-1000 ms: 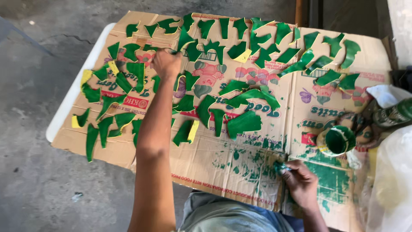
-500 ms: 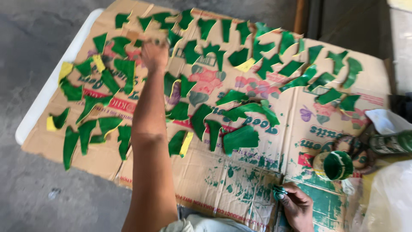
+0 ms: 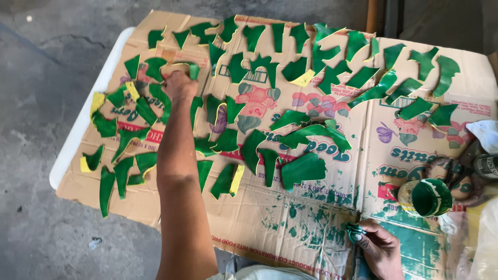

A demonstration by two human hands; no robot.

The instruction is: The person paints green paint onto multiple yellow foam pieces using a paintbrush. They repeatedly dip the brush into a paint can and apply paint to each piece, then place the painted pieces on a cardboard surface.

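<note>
A small green-painted piece (image 3: pixel 182 69) is pinched under the left hand (image 3: pixel 179 83) at the far left of the cardboard sheet (image 3: pixel 290 228), among other green pieces (image 3: pixel 303 168). It looks thin, light and wet-coated, best taken by its edges. The right hand (image 3: pixel 378 249) is closed on a green-smeared brush (image 3: pixel 355 232), its bristles hard to make out

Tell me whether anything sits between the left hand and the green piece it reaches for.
Nothing visible does: the left hand already rests on a green piece on the cardboard, fingers on it.
</note>
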